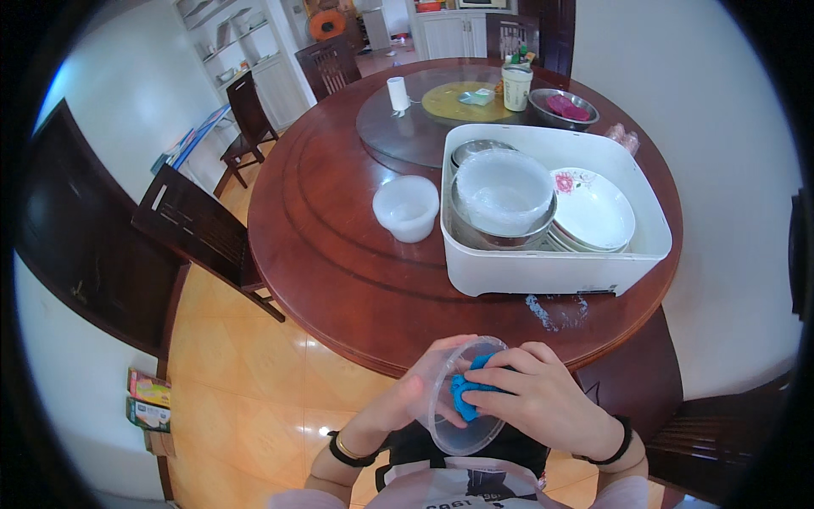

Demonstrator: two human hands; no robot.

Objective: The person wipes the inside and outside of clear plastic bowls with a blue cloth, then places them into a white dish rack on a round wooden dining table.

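A clear plastic bowl point(467, 439) is tilted in front of my body, just off the table's near edge. My left hand point(413, 388) grips it from the left, with fingers seen through its wall. A bunched blue cloth point(467, 397) is in my right hand point(540, 394), pressed at the bowl's inside. Beyond them on the table stands a white plastic tub point(540, 270). It holds stacked translucent plastic bowls point(505, 191) in a metal bowl point(464, 223), and a pile of white plates point(594, 210) with a floral print. Left of the tub sit more translucent bowls point(407, 207).
The round wooden table point(343, 286) carries a glass turntable point(388, 127) with a paper roll point(398, 94) and a lidded cup point(516, 88). A metal basin point(564, 108) holds something magenta. Dark chairs point(197, 223) stand around the table, and a wall rises at the right.
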